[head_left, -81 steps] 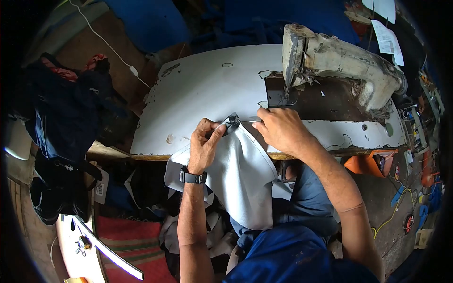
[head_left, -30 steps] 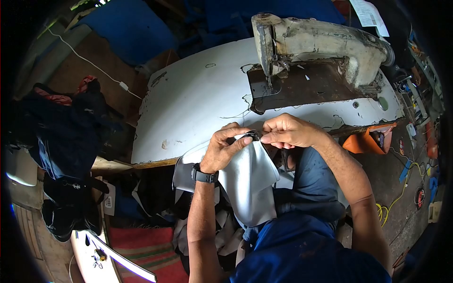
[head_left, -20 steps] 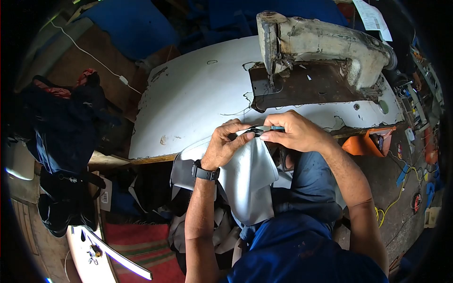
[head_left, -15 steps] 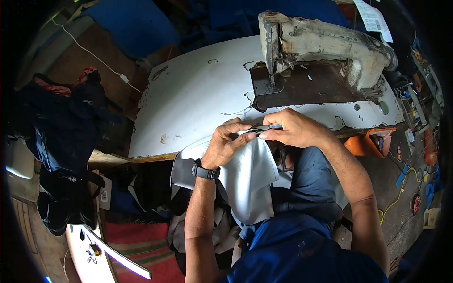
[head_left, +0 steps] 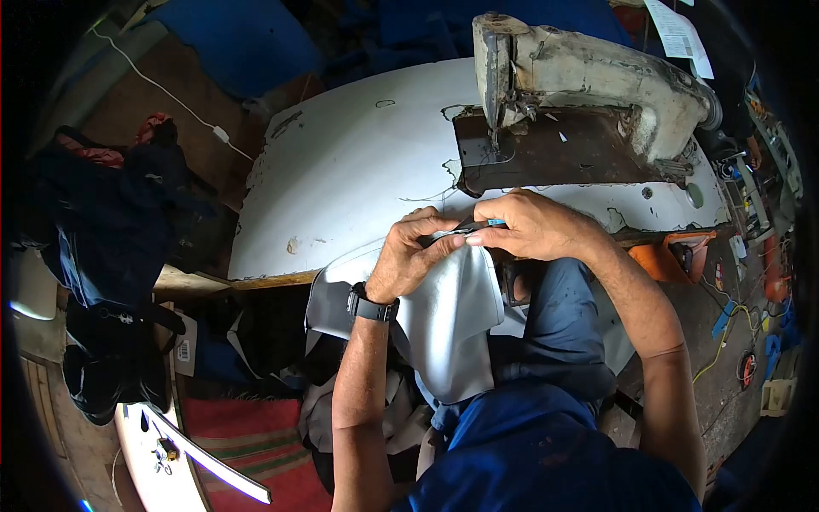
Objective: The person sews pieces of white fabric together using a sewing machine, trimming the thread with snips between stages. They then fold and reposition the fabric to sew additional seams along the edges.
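Observation:
A silvery-grey sheet of material (head_left: 452,341) hangs from my hands over the table's front edge and my lap. My left hand (head_left: 412,252), with a watch on its wrist, pinches the sheet's upper edge between thumb and fingers. Close against it, my right hand (head_left: 536,226) is closed round a small blue-handled tool (head_left: 496,223). A dark, narrow part of it points toward my left fingertips at the edge; its exact kind is hidden by my fingers. Behind my hands stands a worn sewing machine (head_left: 597,77), its needle area apart from the sheet.
The white tabletop (head_left: 341,171) has chipped edges and loose thread. An orange pouch (head_left: 674,258) hangs at the right front. Dark clothing (head_left: 119,222) hangs at left, above a red striped cloth (head_left: 256,452). Cables and tools lie on the floor at right.
The view has shifted slightly. My right hand has turned a little, and less of the blue handle shows. Both hands stay together at the sheet's edge.

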Demonstrator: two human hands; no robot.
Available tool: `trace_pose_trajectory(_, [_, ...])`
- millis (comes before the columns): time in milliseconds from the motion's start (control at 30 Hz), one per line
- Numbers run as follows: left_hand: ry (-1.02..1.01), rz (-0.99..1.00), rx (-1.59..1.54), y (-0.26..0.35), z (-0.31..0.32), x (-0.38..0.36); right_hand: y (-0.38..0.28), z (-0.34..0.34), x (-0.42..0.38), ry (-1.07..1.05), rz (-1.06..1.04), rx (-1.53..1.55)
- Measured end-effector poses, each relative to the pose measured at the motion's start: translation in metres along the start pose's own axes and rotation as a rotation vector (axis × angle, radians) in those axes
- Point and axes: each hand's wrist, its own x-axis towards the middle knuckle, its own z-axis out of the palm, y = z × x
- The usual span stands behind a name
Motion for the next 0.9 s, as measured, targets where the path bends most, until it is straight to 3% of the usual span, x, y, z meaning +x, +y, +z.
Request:
trace_pose_trajectory(333, [0.009,0.007,0.028,-0.004,0.0,0.001,0.013,0.026,-0.002,0.156,-0.051,-0.127])
trace_pose_trajectory(633, [0.008,-0.016,0.029,-0.003,0.001,0.001,0.012,0.017,-0.01,0.054,0.031,-0.046])
trace_pose_trajectory(900, [0.024,-0.019,0.025,0.001,0.003,0.001,0.006,0.02,-0.004,0.142,-0.025,-0.241])
